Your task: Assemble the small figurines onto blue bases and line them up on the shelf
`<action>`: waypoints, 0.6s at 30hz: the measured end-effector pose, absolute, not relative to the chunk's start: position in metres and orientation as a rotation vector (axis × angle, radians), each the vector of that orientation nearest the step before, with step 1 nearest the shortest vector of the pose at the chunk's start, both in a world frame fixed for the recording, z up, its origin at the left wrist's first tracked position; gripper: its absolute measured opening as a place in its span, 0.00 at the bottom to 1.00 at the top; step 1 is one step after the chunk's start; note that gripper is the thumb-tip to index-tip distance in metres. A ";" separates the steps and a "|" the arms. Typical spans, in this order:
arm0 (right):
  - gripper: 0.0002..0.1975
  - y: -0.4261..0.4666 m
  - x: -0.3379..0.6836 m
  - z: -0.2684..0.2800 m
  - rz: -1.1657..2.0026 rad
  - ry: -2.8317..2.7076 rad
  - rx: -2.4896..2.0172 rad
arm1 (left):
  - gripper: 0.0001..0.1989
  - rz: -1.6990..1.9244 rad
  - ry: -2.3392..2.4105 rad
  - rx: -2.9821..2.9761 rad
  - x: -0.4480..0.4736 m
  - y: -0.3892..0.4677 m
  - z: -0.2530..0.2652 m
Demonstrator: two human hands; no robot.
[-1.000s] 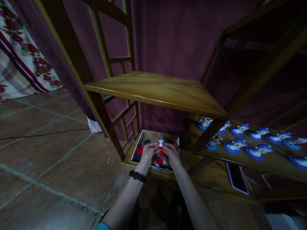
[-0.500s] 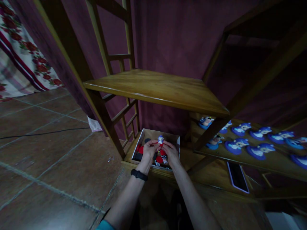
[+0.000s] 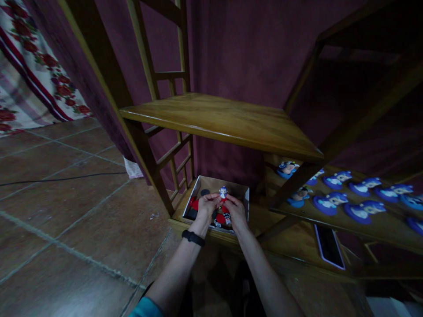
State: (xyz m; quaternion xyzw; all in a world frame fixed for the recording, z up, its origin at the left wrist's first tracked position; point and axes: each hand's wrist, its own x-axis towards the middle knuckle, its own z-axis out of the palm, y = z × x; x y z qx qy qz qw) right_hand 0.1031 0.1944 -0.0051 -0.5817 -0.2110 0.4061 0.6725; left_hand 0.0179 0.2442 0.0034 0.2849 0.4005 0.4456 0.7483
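Between my two hands, over an open cardboard box, is a small figurine point(image 3: 223, 192) with blue hair, a white front and a red lower part. My left hand point(image 3: 207, 208) pinches it from the left; a dark band circles that wrist. From the right, the fingers of my right hand point(image 3: 236, 211) close on the same figurine. Below them, the box point(image 3: 238, 185) holds red pieces, dark round pieces and a figurine with a black-and-white striped part point(image 3: 227, 218). My hands cover part of the box's contents.
The box stands on the low wooden shelf, under a higher wooden board point(image 3: 214, 119). To the right, several blue-based figurines point(image 3: 330, 201) stand in rows on another shelf. A phone point(image 3: 329, 246) lies below them. A cable point(image 3: 66, 179) crosses the tiled floor at left.
The whole view has shifted slightly, so the scene sits a little further right. Both hands keep hold of the figurine over the box, with hardly any movement.
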 end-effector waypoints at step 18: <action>0.16 0.198 0.098 -0.006 0.913 -0.564 -1.265 | 0.09 0.913 0.824 0.590 0.011 0.250 0.007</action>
